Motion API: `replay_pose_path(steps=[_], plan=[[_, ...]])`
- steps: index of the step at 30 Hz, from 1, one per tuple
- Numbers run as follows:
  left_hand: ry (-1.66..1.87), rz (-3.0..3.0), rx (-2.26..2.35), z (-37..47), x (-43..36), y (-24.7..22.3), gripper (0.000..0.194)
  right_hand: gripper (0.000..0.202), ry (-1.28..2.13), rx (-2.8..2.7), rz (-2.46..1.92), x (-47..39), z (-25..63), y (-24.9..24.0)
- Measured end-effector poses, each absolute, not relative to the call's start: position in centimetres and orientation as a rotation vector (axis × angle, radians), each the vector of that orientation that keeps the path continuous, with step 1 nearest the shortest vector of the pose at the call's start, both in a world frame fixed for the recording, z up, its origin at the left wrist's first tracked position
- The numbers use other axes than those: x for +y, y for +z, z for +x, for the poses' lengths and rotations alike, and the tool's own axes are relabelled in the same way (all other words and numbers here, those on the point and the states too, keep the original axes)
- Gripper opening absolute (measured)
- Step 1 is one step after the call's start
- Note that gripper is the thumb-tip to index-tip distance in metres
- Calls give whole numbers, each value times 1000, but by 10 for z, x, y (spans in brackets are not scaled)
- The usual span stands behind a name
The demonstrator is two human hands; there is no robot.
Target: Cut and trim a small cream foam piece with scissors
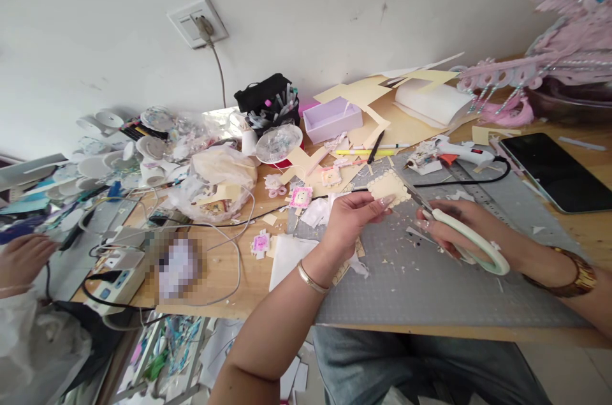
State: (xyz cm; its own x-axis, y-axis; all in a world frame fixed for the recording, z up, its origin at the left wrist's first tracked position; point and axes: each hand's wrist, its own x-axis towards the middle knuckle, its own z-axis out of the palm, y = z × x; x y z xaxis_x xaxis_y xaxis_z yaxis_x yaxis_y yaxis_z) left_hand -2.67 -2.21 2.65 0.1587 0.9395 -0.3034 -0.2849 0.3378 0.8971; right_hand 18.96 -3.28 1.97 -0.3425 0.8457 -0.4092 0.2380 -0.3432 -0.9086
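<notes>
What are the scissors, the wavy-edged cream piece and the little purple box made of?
Scissors: pale, smooth, thick handles look like plastic; the thin greyish blades are probably metal.

Wavy-edged cream piece: likely stiff paper or card, matte, since it looks flat though pinched at one edge.

Purple box: plain, straight walls suggest card, but it might be foam board or plastic.

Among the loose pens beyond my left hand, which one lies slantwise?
The black pen, set crosswise; the yellow pen and white pen lie nearly parallel to each other.
</notes>
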Motion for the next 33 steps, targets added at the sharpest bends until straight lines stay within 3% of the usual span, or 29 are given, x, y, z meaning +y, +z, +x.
replay_pose_path(steps=[33], plan=[[1173, 827, 1132, -37, -13, 30, 40, 41, 1467, -1802, -1504, -35, 186, 27]])
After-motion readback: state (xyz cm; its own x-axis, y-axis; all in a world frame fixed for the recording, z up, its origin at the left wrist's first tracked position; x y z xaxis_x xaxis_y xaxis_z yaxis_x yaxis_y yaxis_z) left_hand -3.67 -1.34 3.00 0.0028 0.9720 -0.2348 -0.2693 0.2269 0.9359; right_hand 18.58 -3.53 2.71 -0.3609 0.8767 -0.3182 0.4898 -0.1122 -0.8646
